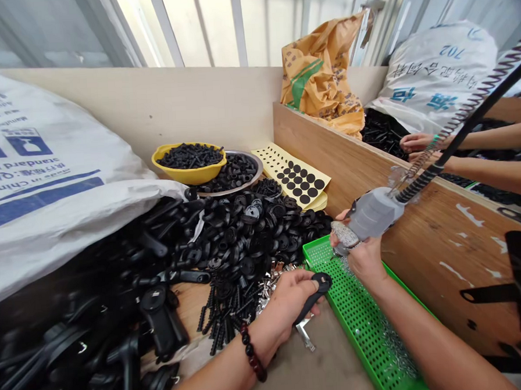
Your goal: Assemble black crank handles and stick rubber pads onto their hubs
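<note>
1. Over the green tray's (363, 323) near corner, my left hand (292, 301) was clamped on a black handle piece (313, 297), its long axis running from my palm up and right toward the screwdriver.
2. My right hand (364, 259) was wrapped round the grey power screwdriver (370, 215), tip just above and right of the piece's round end; this hand was nearer the tray.
3. Writing: "702" on the far white sack (432, 69); the near sack's (44, 165) print looked mirrored, "China" just legible.

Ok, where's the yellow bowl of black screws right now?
In the head view the yellow bowl sits at the back left of centre, against the wall, touching a metal dish of black parts, behind the pile of black plastic pieces.
</note>
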`<state>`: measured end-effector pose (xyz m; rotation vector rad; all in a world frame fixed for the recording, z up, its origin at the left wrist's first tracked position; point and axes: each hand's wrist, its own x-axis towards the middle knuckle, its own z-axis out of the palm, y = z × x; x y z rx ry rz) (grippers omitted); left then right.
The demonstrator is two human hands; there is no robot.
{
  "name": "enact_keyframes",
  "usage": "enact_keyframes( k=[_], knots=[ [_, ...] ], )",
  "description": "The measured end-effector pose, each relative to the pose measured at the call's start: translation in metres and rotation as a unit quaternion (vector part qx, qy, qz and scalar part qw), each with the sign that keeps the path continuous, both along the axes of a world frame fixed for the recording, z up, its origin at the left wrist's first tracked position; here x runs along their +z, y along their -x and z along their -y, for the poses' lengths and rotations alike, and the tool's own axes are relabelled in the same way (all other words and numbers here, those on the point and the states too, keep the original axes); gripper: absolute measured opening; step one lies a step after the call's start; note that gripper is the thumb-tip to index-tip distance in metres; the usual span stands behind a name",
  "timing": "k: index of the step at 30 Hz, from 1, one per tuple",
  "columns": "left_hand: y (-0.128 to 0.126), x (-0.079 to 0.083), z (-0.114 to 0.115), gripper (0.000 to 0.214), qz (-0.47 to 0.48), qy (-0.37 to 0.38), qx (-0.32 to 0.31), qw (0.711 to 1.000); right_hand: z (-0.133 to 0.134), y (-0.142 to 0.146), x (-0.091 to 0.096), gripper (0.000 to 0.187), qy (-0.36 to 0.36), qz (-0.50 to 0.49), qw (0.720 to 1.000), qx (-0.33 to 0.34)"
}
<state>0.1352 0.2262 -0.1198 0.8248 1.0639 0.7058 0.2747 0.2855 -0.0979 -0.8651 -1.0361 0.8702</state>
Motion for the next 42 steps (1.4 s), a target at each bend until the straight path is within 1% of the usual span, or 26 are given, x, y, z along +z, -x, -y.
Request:
enact_keyframes(
  k=[3, 6, 11, 14, 18, 22, 27, 30, 32, 34, 38, 42],
  knots=[
    [-0.001, 0.001, 0.000, 0.019, -0.002, 0.000, -0.001, 1.000, 0.002, -0.002, 0.006, 0.031, -0.012, -0.005, 1.000, -0.005],
    [-0.001, 0.001, -0.002, 0.018, -0.008, 0.008, -0.001, 1.000, 0.009, -0.004, 0.022, 0.035, -0.025, -0.023, 0.999, 0.003],
    [0.000, -0.001, -0.005, 0.016, -0.017, 0.011, -0.007, 1.000, 0.031, -0.002, 0.057, 0.032, -0.052, -0.042, 0.995, 0.071],
    [0.000, 0.000, -0.005, 0.016, -0.022, 0.010, -0.011, 1.000, 0.042, 0.002, 0.065, 0.025, -0.046, -0.052, 0.992, 0.105],
    [-0.001, 0.003, -0.003, 0.014, -0.030, 0.007, -0.013, 0.999, 0.048, 0.006, 0.060, 0.023, -0.014, -0.072, 0.989, 0.130],
    [-0.002, 0.005, -0.003, 0.013, -0.038, 0.010, -0.011, 0.999, 0.048, 0.007, 0.054, 0.028, 0.017, -0.074, 0.991, 0.112],
    [-0.001, 0.004, -0.004, 0.017, -0.040, 0.008, -0.009, 0.999, 0.045, 0.005, 0.055, 0.027, -0.003, -0.076, 0.992, 0.103],
    [-0.001, 0.004, -0.004, 0.018, -0.042, 0.011, -0.010, 0.999, 0.035, 0.003, 0.052, 0.029, -0.019, -0.069, 0.995, 0.070],
    [-0.001, 0.005, -0.004, 0.017, -0.041, 0.013, -0.012, 0.999, 0.026, 0.002, 0.044, 0.031, -0.016, -0.056, 0.997, 0.045],
    [0.000, 0.006, -0.004, 0.016, -0.040, 0.013, -0.015, 0.999, 0.016, 0.002, 0.031, 0.032, -0.011, -0.036, 0.999, 0.027],
    [0.001, 0.009, -0.003, 0.017, -0.034, 0.007, -0.023, 0.999, 0.005, 0.001, 0.009, 0.032, -0.008, -0.001, 1.000, 0.016],
    [0.002, 0.009, -0.003, 0.014, -0.035, 0.000, -0.028, 0.999, 0.003, 0.001, 0.001, 0.031, -0.002, 0.005, 1.000, 0.014]
  ],
)
